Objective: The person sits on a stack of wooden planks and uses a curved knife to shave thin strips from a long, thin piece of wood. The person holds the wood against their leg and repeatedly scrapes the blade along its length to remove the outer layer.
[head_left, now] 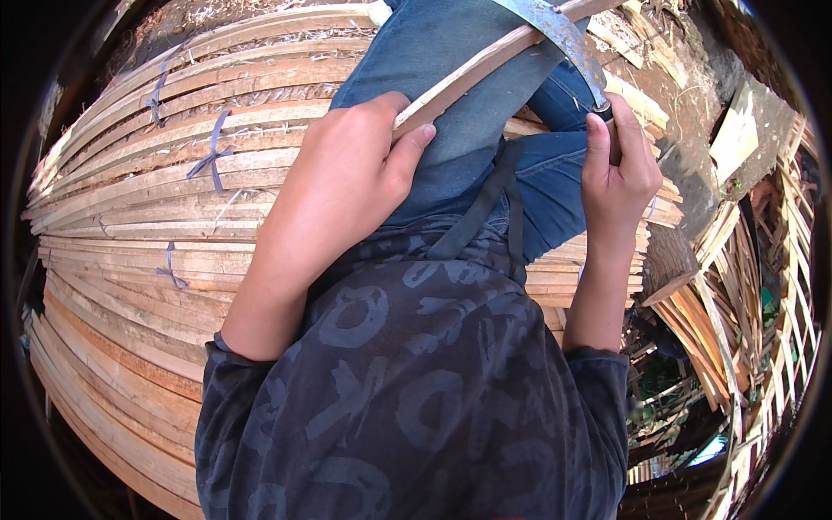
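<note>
Wooden strip (485,62) lies across the person's blue-jeaned lap, left hand (351,169) clenched around its near end. Right hand (617,169) grips a curved knife (563,39), blade resting on the strip. Bundled slats (130,217) are stacked underneath.

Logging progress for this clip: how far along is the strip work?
Done: tied bundles of strips are stacked beneath the person. In hand: the left hand grips one strip across the knee, and the right hand holds a curved blade against it. Left: loose slats lie unbundled on the right.
</note>
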